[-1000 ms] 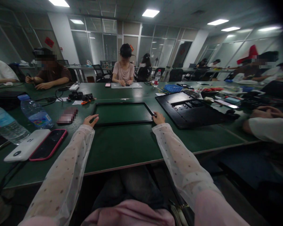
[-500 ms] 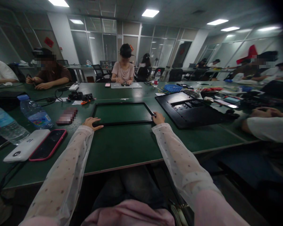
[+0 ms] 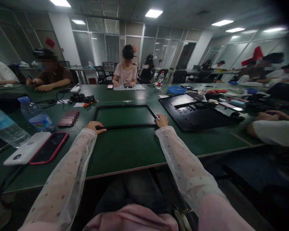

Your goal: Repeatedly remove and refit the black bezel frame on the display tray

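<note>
A thin black rectangular frame (image 3: 127, 126), its inside showing the green tabletop, lies flat before me. My left hand (image 3: 95, 126) grips its near left corner, thumb along the near bar and fingers over the left side. On the near right corner, my right hand (image 3: 162, 120) is closed around the frame's edge, its fingertips partly hidden. Just right of the frame rests a large black panel (image 3: 199, 117), like the back cover of a monitor, with recesses and small parts in its middle.
Left on the green table (image 3: 125, 157) are a white power bank (image 3: 29, 149), a red-edged phone (image 3: 49, 148) and two water bottles (image 3: 36, 117). A blue basket (image 3: 176, 90) and clutter stand behind the panel. Across sits a person (image 3: 125, 73); another person's sleeve (image 3: 275, 132) is at right.
My left hand's fingers have curled in closer around the frame's corner. My right hand and the frame stay in nearly the same place.
</note>
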Demonstrator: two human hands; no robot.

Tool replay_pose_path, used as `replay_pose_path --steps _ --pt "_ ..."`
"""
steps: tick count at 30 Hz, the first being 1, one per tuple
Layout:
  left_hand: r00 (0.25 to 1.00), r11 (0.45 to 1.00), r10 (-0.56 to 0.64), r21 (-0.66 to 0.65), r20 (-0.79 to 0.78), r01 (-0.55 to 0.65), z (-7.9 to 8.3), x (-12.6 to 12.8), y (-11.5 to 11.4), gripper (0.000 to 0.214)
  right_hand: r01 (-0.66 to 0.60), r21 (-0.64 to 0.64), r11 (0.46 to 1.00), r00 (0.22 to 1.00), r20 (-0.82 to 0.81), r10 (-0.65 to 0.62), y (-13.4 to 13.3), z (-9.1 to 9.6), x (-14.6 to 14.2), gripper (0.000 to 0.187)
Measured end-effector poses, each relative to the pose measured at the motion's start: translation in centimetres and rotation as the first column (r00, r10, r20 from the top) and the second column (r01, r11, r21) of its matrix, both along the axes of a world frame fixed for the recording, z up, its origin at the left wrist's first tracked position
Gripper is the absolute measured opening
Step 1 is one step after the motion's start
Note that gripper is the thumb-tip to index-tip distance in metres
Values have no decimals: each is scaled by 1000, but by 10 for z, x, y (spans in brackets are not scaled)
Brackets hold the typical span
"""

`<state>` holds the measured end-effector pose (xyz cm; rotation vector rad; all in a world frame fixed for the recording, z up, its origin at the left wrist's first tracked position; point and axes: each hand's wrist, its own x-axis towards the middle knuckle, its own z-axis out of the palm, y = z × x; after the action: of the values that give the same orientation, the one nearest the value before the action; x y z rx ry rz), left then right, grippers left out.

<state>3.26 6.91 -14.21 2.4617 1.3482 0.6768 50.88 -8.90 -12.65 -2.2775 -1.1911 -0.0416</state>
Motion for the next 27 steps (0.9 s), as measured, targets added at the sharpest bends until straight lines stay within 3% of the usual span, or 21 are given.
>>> replay_pose_path --steps 9,14,18,22,27 --pt "982 979 166 -107 -87 -175 10 2 -4 56 3 0 1000 1000 -9 -3 1 0 0 44" --pt "981 974 190 -124 -25 -192 18 7 -13 51 -22 114 993 998 -52 28 5 2 5 45" --pt "983 974 181 -137 -5 -180 23 8 -17 48 62 106 992 983 -180 -42 7 5 10 55" --pt "980 974 200 -105 0 -199 23 7 -19 45 62 47 997 962 -270 -47 9 2 15 58" --pt "984 986 157 40 79 -160 27 4 -26 40 -24 163 986 967 -245 64 12 2 14 55"
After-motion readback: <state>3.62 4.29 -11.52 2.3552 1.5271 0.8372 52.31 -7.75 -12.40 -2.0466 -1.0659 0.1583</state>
